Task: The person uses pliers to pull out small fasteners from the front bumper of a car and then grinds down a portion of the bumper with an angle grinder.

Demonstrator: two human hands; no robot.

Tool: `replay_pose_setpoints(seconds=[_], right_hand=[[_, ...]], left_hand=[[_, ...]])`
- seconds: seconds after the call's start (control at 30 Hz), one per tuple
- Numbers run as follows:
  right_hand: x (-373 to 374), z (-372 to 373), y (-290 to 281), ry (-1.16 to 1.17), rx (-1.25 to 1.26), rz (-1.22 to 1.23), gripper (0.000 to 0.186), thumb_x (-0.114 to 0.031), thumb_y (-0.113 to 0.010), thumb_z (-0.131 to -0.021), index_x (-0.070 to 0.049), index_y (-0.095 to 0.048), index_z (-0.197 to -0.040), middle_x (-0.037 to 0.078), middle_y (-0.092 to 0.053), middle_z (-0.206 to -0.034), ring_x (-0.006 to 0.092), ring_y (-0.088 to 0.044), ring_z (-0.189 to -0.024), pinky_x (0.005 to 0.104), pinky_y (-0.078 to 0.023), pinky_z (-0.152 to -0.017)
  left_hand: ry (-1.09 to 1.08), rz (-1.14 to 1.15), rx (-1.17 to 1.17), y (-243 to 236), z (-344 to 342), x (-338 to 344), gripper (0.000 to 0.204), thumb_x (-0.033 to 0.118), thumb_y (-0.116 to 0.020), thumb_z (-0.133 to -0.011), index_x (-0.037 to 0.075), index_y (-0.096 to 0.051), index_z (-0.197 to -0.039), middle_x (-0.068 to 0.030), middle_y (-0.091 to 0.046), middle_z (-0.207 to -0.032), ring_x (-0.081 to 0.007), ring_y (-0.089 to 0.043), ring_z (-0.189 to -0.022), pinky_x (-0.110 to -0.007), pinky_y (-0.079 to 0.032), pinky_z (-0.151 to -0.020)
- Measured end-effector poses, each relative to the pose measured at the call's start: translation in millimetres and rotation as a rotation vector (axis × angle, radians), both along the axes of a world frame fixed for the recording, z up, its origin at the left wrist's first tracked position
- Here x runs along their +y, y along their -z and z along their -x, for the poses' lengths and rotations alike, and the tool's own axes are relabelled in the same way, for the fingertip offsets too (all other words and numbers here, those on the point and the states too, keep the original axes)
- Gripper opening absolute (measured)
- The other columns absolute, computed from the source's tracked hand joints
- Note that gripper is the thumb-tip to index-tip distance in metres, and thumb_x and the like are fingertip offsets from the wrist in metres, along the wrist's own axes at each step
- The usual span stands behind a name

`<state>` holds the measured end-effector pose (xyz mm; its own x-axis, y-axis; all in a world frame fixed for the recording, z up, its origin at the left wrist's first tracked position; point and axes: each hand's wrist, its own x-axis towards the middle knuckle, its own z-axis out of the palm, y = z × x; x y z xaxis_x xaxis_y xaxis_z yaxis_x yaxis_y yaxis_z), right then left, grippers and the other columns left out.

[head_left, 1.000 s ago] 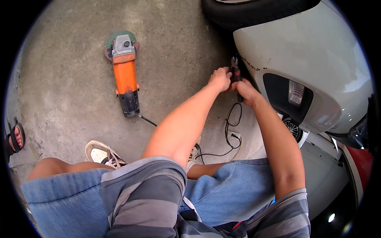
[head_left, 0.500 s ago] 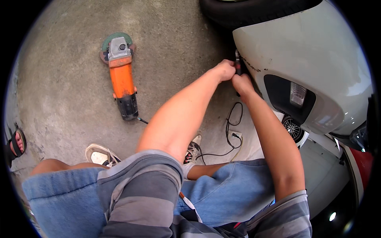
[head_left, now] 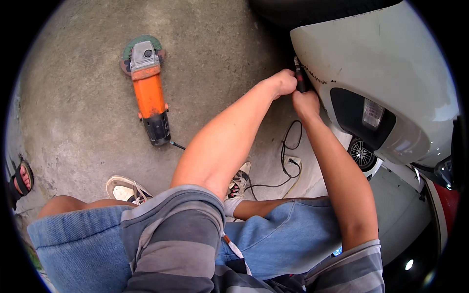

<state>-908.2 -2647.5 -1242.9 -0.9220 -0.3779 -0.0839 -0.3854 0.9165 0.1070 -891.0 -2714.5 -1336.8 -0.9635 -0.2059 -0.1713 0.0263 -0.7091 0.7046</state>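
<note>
The pliers [head_left: 300,78], black with a touch of red, are right of centre in the upper half of the frame, their metal tip pointing up beside the edge of a pale car bumper [head_left: 376,53]. The right hand [head_left: 307,103] has its grip wrapped round the lower end of the handles. The left hand [head_left: 284,83] is curled up against the tool's left side — its fingertips are hidden, so I can't tell what that grip pinches, if anything.

Just right of the tip, a row of dark stitch-like marks [head_left: 315,77] runs along the bumper; below it sits a clear lamp [head_left: 373,113] in a black recess. A dark tyre [head_left: 312,12] fills the top edge.

Below the hands, a black cord [head_left: 266,186] loops to a plug in a pale socket box [head_left: 292,161]. Over in the upper left, an orange angle grinder [head_left: 150,95] lies on the concrete floor [head_left: 78,112], green disc uppermost — and someone's sandalled foot [head_left: 23,178] shows at the far left.
</note>
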Motion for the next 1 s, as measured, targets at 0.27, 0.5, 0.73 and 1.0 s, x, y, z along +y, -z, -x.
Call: replay_pose_setpoints(seconds=[0.27,0.5,0.73,1.0], right_hand=[[2.8,-17.8,4.0,0.012,0.023,-0.084,0.044,-0.04,-0.063,-0.077,0.001,-0.069,-0.092,0.027,-0.067,-0.097,0.0397,-0.064,-0.1,0.0425,-0.049,-0.086],[1.9,-44.3,6.1,-0.016,0.133,-0.066,0.041,-0.035,-0.058,-0.081,0.002,-0.07,-0.093,0.027,-0.067,-0.097,0.0419,-0.063,-0.099,0.0443,-0.05,-0.085],[31.1,-31.5,-7.3,-0.108,-0.44,-0.03,0.044,-0.025,-0.06,-0.081,0.005,-0.062,-0.113,0.017,-0.067,-0.103,0.0218,-0.061,-0.102,0.0362,-0.046,-0.087],[67.4,-5.2,-106.7,-0.268,-0.632,-0.237,0.064,-0.012,-0.067,-0.071,0.004,-0.051,-0.132,0.022,-0.062,-0.121,0.031,-0.057,-0.117,0.035,-0.045,-0.097]], left_hand=[[0.061,-0.78,0.314,8.0,-31.8,10.1,0.024,0.002,-0.054,-0.087,0.0,-0.059,-0.111,-0.0106,-0.061,-0.116,-0.0221,-0.054,-0.112,-0.036,-0.04,-0.101],[-0.029,-0.682,0.275,-1.1,-58.9,13.7,0.025,0.011,-0.058,-0.095,0.002,-0.055,-0.119,-0.0086,-0.059,-0.12,-0.0201,-0.054,-0.113,-0.036,-0.041,-0.1],[-0.035,-0.551,0.101,-11.8,-86.3,39.8,0.033,0.026,-0.066,-0.091,0.006,-0.059,-0.116,-0.0063,-0.064,-0.11,-0.0171,-0.059,-0.104,-0.036,-0.045,-0.091],[-0.573,0.221,-1.173,-48.1,-118.5,93.8,0.051,0.032,-0.073,-0.081,-0.001,-0.053,-0.113,-0.0196,-0.061,-0.111,-0.0343,-0.059,-0.106,-0.042,-0.046,-0.093]])
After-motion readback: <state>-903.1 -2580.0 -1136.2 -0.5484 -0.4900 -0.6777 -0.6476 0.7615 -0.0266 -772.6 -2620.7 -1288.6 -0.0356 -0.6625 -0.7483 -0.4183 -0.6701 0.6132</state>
